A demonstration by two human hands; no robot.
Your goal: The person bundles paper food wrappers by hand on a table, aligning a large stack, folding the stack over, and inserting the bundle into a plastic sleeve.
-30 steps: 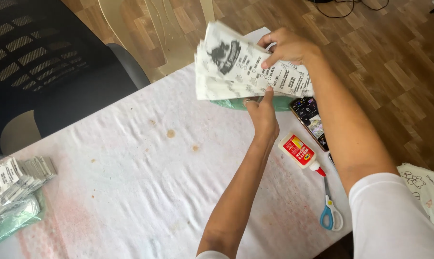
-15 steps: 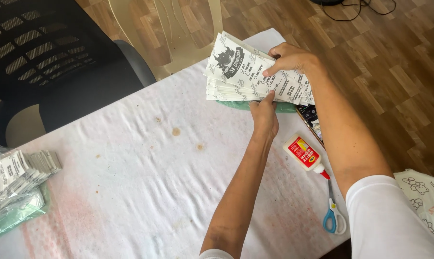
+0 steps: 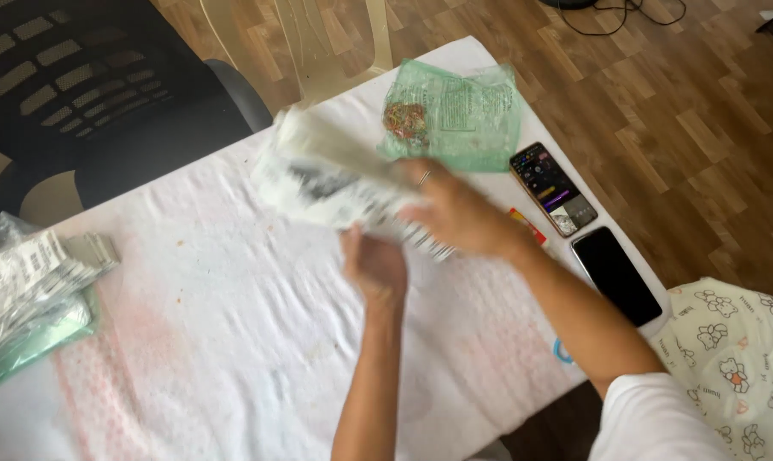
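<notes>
My right hand (image 3: 459, 213) grips a thick stack of white printed paper sachets (image 3: 327, 175), blurred by motion, above the middle of the white cloth-covered table (image 3: 233, 324). My left hand (image 3: 374, 266) is just under the stack's lower edge, fingers curled against it. A green plastic bag (image 3: 455, 111) with small coloured bits inside lies at the table's far right edge, beyond the stack. A red-labelled glue bottle (image 3: 527, 226) peeks out behind my right wrist.
Two phones lie at the right table edge, one lit (image 3: 553, 188), one dark (image 3: 615, 275). More sachets on green plastic (image 3: 28, 294) sit at the left edge. A blue scissor handle (image 3: 562, 352) shows under my right forearm. A black chair (image 3: 105, 94) and a beige plastic chair (image 3: 335, 43) stand behind the table.
Both hands have carried the sachet stack left and toward me, uncovering the green bag and the two phones. The view has shifted too.
</notes>
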